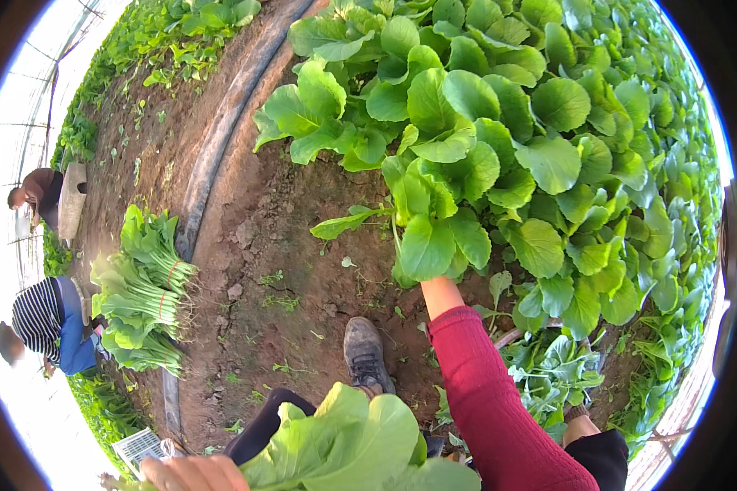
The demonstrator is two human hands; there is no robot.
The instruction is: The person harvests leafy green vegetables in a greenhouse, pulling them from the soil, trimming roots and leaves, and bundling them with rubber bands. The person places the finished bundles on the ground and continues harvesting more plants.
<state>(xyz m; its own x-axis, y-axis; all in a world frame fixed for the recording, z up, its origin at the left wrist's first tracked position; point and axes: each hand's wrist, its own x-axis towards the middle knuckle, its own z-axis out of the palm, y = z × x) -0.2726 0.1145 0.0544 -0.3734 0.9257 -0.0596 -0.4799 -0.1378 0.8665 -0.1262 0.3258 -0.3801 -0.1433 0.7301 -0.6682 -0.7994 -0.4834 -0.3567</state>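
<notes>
My left hand (190,474), at the bottom edge, is closed around the stems of a bunch of broad-leaved greens (350,439); its leaves spread to the right. My right arm, in a red sleeve, reaches forward into the growing leafy green plants (430,242). Only the wrist of my right hand (440,294) shows, since leaves cover the fingers. To the left, several bundles of greens (159,301) tied with red bands lie with their roots towards me, across a dark hose.
A dark hose (221,135) runs along the soil. My shoe (366,353) stands on bare earth. Two people, one in a striped top (37,316), bend over at far left. A pale plastic crate (140,447) sits lower left; loose greens (553,374) lie at lower right.
</notes>
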